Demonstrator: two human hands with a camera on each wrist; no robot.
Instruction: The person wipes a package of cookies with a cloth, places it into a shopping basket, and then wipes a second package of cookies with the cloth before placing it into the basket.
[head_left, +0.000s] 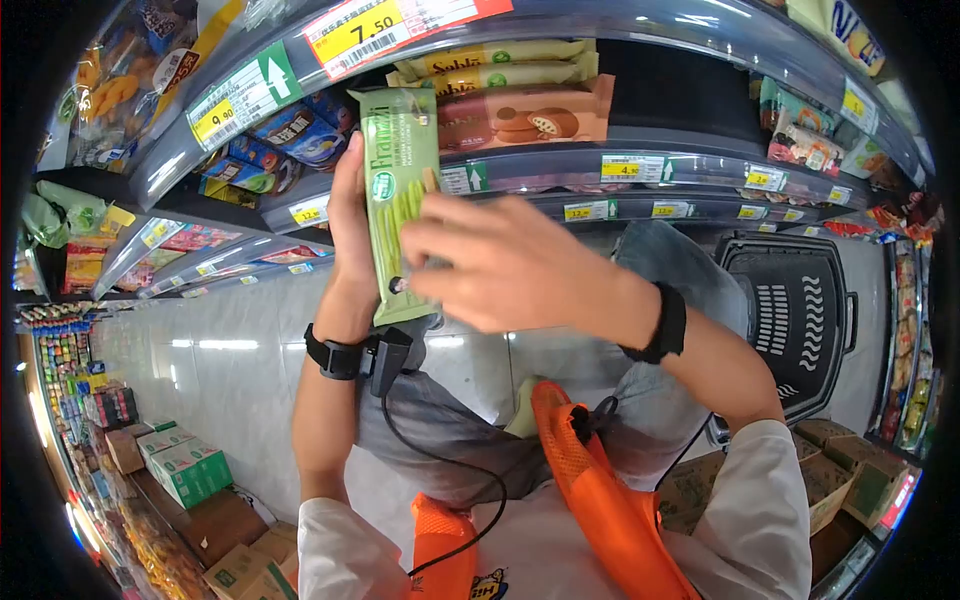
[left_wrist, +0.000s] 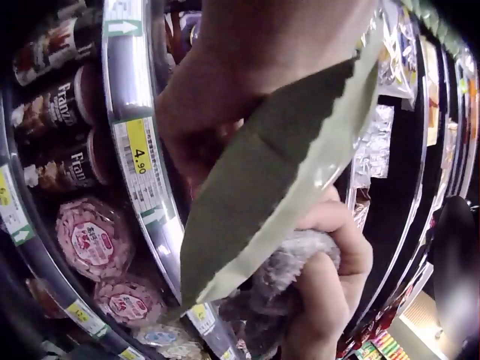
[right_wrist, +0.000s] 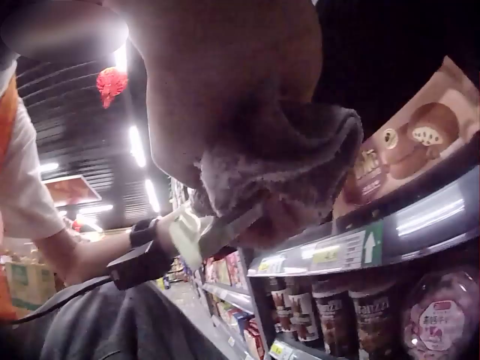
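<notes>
A long green packet point(head_left: 402, 150) stands nearly upright before the shelf, gripped along its left edge by the left hand point(head_left: 348, 215). The right hand point(head_left: 515, 262), slightly blurred, is at the packet's front, over its lower half. In the left wrist view, the packet's point(left_wrist: 251, 180) end crosses the middle below the left hand point(left_wrist: 217, 97), while curled fingers of the right hand point(left_wrist: 330, 274) grip a grey cloth point(left_wrist: 296, 262) behind it. The right wrist view has the cloth point(right_wrist: 300, 161) bunched under the right hand point(right_wrist: 225, 90), close to the packet's pale end point(right_wrist: 186, 236).
Brown biscuit packets point(head_left: 530, 112) and yellow-green packets point(head_left: 500, 72) lie on the shelf behind, above price-tag rails point(head_left: 640, 170). A black basket point(head_left: 790, 320) is on the floor at right. Cartons point(head_left: 190, 465) stand at lower left, with more at lower right.
</notes>
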